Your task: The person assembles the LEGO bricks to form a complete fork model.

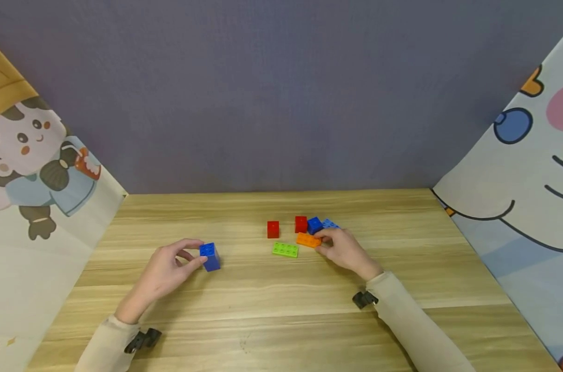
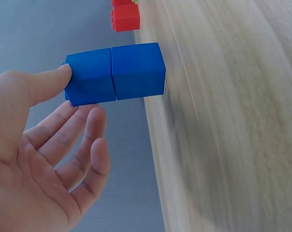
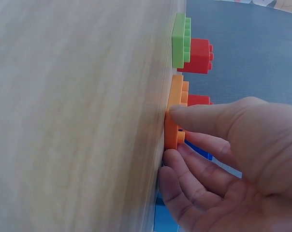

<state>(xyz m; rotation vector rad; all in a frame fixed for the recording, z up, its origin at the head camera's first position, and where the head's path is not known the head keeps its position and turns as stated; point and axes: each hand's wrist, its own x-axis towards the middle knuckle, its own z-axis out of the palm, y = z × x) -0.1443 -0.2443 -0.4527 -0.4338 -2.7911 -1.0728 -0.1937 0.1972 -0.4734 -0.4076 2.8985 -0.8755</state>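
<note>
Two blue bricks stacked one on the other (image 1: 210, 259) stand at the left of the table, studs upward. My left hand (image 1: 167, 271) pinches the upper brick between thumb and fingers, as the left wrist view also shows; whether the stack's base touches the wood I cannot tell. On the right, my right hand (image 1: 344, 251) pinches the right end of a flat orange brick (image 1: 306, 239) lying on the table. The thumb lies on its near side in the right wrist view. Just left of it is a flat lime-green brick (image 1: 285, 250).
Behind the orange brick are a red brick (image 1: 301, 223), a blue brick (image 1: 314, 225) and a lighter blue brick (image 1: 330, 223) partly hidden by the right hand. Another red brick (image 1: 273, 229) stands behind the green one. A grey wall (image 1: 281, 103) borders the wooden table (image 1: 263, 320).
</note>
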